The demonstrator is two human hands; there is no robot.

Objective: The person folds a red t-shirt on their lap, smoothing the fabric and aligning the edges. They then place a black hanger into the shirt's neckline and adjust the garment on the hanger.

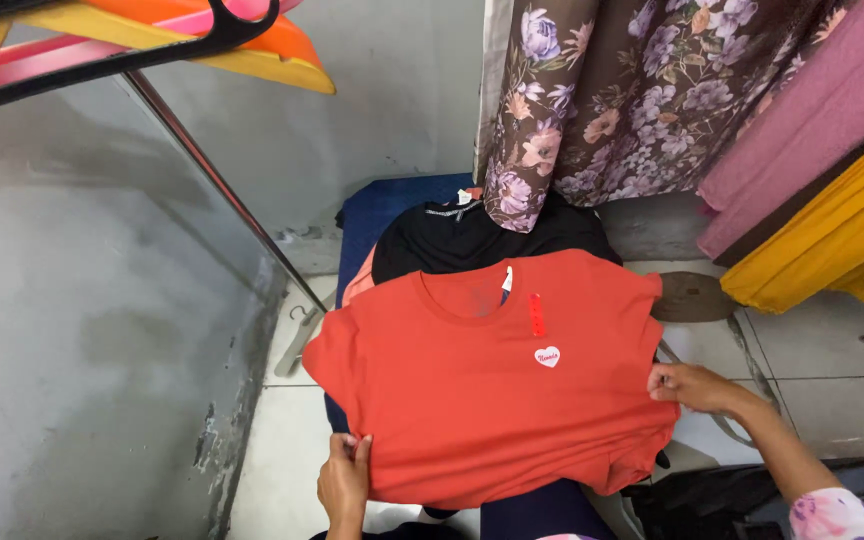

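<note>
At frame centre, a soft red T-shirt is spread flat; its lower-left hem is pinched by the left hand, its right edge by the right hand. Even tension should be kept so the knit lies smooth. A black shirt lies beneath.

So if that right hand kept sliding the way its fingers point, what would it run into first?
The right hand points leftward across the red T-shirt, gripping its edge. Going straight on, it would probably slide over the red fabric and first reach the small white heart patch, though depth is hard to judge here.
</note>
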